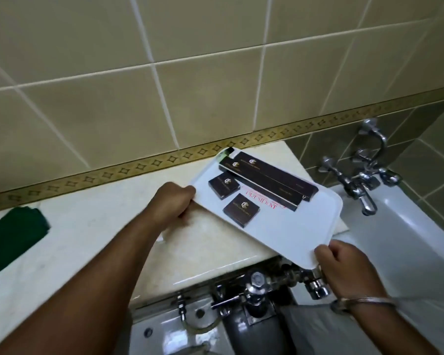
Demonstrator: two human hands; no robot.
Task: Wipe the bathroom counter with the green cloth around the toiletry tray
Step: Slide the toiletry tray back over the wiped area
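Observation:
A white toiletry tray [303, 226] sits at the right end of the cream marble counter [108, 226], its near corner overhanging the edge. On it lie several dark boxes [241, 210], two long and two small. My left hand [173, 201] grips the tray's left edge. My right hand [344, 265], with a metal bangle on the wrist, holds the tray's near right corner. The folded green cloth [13, 239] lies on the counter at the far left, apart from both hands.
A tiled wall with a patterned border [139, 166] backs the counter. A chrome tap set [362, 180] stands over the white bathtub [400, 242] to the right. Chrome pipes and valves [256, 288] sit below the counter's front edge.

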